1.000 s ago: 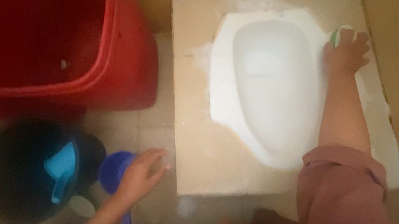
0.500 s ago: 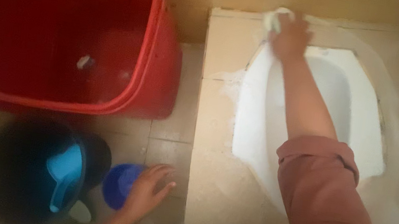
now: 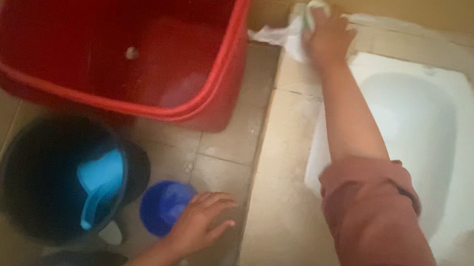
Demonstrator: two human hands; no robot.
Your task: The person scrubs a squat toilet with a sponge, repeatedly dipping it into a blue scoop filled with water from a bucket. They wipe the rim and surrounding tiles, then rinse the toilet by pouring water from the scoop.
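Left to right. Red bin [image 3: 122,32] sits at 11 o'clock, open top, a small pale bit on its floor. Below it, at 8 o'clock, a black bucket [image 3: 54,179] with a light-blue scoop [image 3: 99,185] leaning inside its right wall. Just right of that, a blue cup [image 3: 165,206] stands on the floor tiles.

My left hand [image 3: 201,223] lies over the cup's right rim, fingers spread and flat, grip apart, clamped on nothing; it looks like a brace on the floor, touching or just beside the cup, blur won't let me tell which.

My right hand [image 3: 326,38] is at 12 o'clock, arm fully extended, grip curled shut over a white-green scrub pad [image 3: 313,12] at the raised platform's [image 3: 274,217] far-left corner. White foam [image 3: 274,34] trails off toward 9 o'clock, onto the edge by the bin. Squat pan [image 3: 420,133] lies at 2 o'clock from my sleeve, long axis running 12 to 6, well right of the pad. Right hand is the nearer one to the pan; the left is well apart.
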